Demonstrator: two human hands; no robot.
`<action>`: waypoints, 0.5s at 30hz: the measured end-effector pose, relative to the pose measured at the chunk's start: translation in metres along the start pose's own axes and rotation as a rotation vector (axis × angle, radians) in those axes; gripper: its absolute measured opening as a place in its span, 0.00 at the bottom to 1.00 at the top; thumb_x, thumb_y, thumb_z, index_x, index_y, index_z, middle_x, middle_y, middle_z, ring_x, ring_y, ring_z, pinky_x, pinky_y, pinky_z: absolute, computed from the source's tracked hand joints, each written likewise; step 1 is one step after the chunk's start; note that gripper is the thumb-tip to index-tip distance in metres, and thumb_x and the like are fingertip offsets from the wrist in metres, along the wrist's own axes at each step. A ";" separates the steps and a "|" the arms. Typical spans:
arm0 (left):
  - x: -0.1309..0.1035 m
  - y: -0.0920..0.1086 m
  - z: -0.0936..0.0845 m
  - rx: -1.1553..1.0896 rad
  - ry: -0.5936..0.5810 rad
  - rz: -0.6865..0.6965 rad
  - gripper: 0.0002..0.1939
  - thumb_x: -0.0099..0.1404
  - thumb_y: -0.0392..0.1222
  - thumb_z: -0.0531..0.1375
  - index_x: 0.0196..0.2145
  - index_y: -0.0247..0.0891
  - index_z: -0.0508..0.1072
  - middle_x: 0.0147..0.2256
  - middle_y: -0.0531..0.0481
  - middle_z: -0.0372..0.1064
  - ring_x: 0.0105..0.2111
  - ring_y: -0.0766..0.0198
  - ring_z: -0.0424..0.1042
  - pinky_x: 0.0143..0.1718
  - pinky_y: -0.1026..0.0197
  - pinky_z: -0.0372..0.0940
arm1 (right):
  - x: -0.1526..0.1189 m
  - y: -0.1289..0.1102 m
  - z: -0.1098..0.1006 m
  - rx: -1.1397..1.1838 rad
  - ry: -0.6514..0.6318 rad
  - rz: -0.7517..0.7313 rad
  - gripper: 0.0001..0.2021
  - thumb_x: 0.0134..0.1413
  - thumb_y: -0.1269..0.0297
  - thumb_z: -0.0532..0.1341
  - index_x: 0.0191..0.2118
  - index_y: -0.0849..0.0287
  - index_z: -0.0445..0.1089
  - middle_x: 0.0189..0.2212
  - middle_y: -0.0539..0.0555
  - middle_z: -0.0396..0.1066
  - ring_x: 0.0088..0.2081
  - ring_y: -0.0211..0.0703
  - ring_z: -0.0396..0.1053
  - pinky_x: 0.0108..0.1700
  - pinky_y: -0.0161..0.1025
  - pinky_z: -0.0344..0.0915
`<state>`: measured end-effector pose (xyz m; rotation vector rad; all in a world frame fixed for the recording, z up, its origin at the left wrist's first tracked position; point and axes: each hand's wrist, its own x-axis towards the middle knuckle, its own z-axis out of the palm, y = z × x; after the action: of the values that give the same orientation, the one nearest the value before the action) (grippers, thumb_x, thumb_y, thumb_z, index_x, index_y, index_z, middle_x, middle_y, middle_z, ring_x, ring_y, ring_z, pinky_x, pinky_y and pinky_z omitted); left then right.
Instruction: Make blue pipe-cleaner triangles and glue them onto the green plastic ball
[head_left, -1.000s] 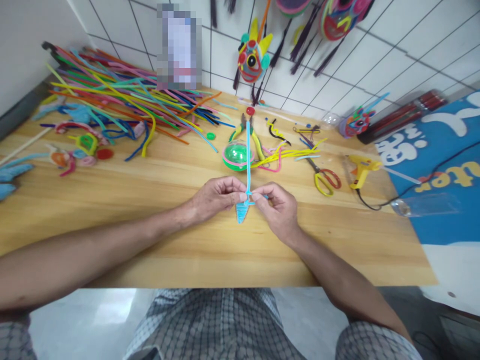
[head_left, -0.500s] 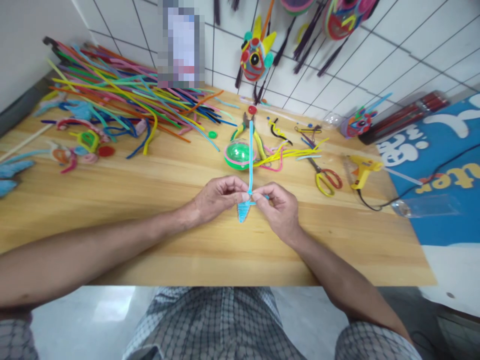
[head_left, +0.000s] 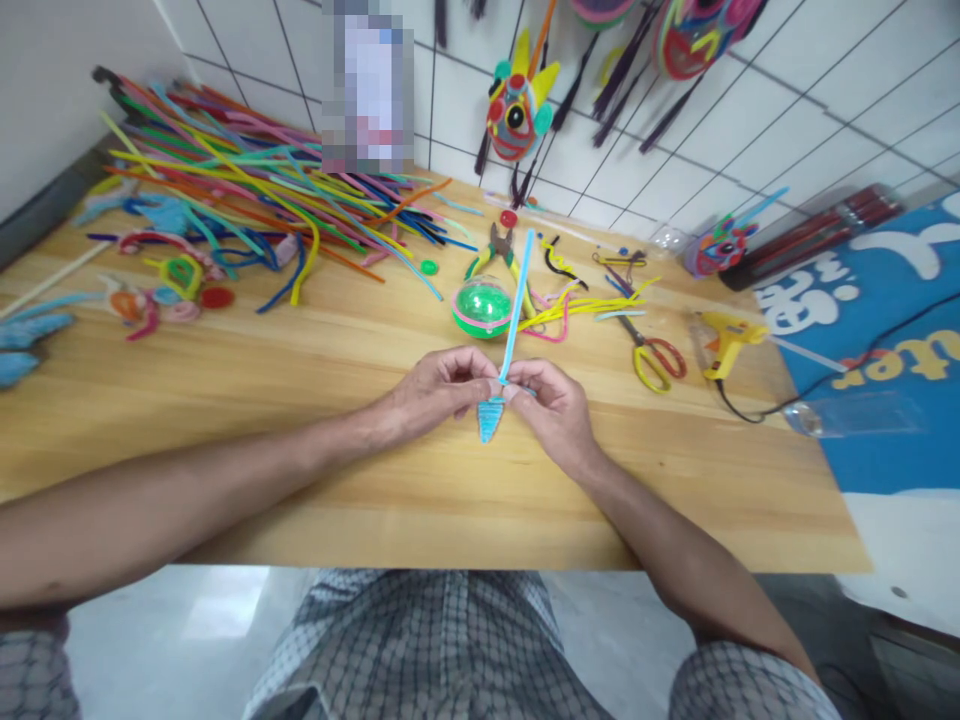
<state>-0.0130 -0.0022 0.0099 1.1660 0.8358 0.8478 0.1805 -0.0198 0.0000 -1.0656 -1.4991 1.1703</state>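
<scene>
Between my two hands is a light blue pipe cleaner (head_left: 517, 310), wound at its lower part into a flat, pointed leaf-like piece (head_left: 490, 420). My left hand (head_left: 450, 392) pinches the top of the wound piece from the left. From the right, my right hand (head_left: 551, 405) pinches the same piece, and a short blue end shows by its fingers. The long free end sticks up and leans to the right. Just beyond the hands sits a clear green half-shell (head_left: 482, 308) with a pink rim. The exact grip point is partly hidden by the fingertips.
Many coloured pipe cleaners (head_left: 300, 190) lie heaped at the back left. Behind the green shell are pliers (head_left: 501, 245). To the right lie scissors (head_left: 651, 355) and a yellow glue gun (head_left: 727, 340) with its cord. Decorated masks (head_left: 516, 115) hang on the tiled wall.
The free end of the blue pipe cleaner has tipped from upright to leaning right. Both hands keep their pinch in nearly the same place.
</scene>
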 end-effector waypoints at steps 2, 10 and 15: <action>0.000 0.001 0.000 -0.008 -0.014 -0.014 0.12 0.58 0.46 0.68 0.31 0.35 0.73 0.23 0.56 0.68 0.21 0.71 0.63 0.22 0.67 0.59 | 0.000 0.000 0.000 0.008 -0.001 -0.004 0.08 0.55 0.60 0.69 0.40 0.53 0.75 0.33 0.48 0.76 0.35 0.39 0.74 0.39 0.37 0.73; 0.003 -0.003 -0.002 -0.060 -0.035 -0.035 0.08 0.57 0.42 0.67 0.31 0.36 0.73 0.22 0.56 0.68 0.22 0.70 0.64 0.24 0.67 0.59 | -0.001 0.003 -0.001 -0.002 -0.039 -0.065 0.07 0.58 0.62 0.68 0.43 0.51 0.76 0.34 0.48 0.75 0.36 0.38 0.74 0.39 0.37 0.72; 0.003 -0.001 -0.004 -0.064 -0.044 -0.047 0.09 0.56 0.42 0.68 0.30 0.35 0.74 0.23 0.55 0.69 0.23 0.70 0.65 0.25 0.66 0.60 | 0.000 -0.001 -0.003 -0.128 -0.057 -0.135 0.07 0.61 0.64 0.66 0.44 0.50 0.78 0.37 0.50 0.77 0.39 0.41 0.74 0.44 0.41 0.71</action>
<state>-0.0147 0.0016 0.0074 1.1012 0.7917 0.8022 0.1835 -0.0196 0.0014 -1.0065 -1.6823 1.0294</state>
